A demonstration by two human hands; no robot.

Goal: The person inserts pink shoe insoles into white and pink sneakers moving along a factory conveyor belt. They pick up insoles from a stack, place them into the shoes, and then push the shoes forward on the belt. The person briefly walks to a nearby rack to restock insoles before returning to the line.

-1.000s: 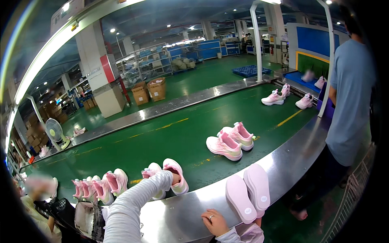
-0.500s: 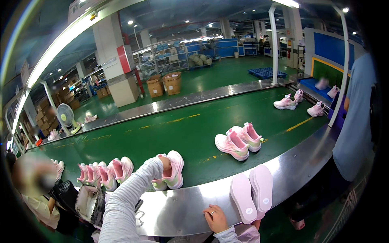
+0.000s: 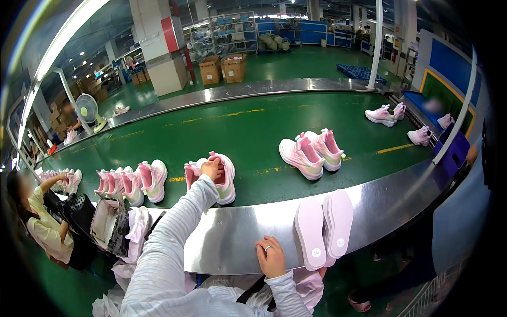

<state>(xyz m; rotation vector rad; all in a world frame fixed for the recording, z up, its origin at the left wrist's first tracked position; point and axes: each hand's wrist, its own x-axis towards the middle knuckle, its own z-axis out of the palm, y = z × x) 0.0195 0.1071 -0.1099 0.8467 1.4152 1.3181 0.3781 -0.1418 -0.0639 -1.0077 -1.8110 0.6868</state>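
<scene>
Pink, rounded fabric sneaker (image 3: 227,187) meets my left hand (image 3: 213,169) at its collar, curled fingers' grip unclear; my right hand (image 3: 271,256) unclenched.

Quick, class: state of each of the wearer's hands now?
Left hand: at the opening of a pink shoe; grip cannot be told.
Right hand: loosely open, empty, on the metal counter.

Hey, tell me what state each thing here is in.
Left hand: at a shoe's opening, grip unclear
Shoe: upright
Right hand: empty, by the metal ledge's near edge
Middle pair of shoes: upright, side by side
Pink soles: side by side, round stickers showing
Bag: open
Fan: upright, spinning unclear
Tube light: lit
</scene>
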